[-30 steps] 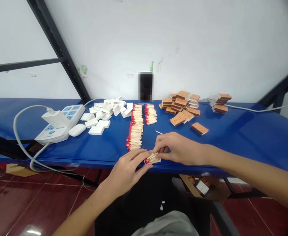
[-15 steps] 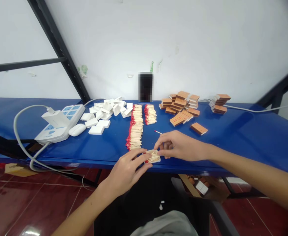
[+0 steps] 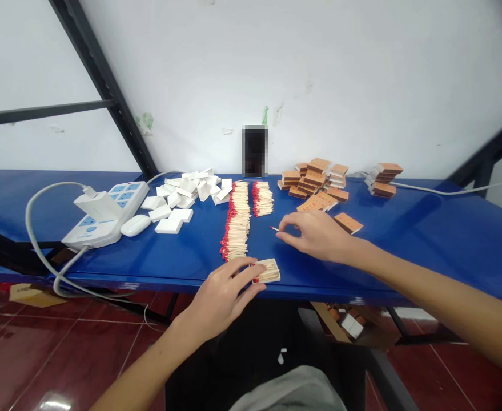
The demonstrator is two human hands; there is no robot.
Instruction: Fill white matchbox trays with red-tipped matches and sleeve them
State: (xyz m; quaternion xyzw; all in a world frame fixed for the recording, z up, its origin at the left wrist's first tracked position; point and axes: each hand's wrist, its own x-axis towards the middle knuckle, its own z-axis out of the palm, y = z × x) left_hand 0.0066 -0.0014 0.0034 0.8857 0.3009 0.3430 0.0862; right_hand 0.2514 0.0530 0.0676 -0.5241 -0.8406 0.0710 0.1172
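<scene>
With our left hand (image 3: 224, 290) we hold the white tray of matches (image 3: 278, 270) near the blue table's (image 3: 191, 245) front edge, our right hand (image 3: 317, 233) narrowed at a lone match (image 3: 273, 228), whether gripping we cannot tell.

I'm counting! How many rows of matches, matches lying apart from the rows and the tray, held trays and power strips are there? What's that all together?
Rows of red-tipped wooden matches: 2
Red-tipped wooden match by the right hand, apart from the rest: 1
White rectangular tray held by the left hand: 1
White plastic power strip: 1
Total: 5
</scene>
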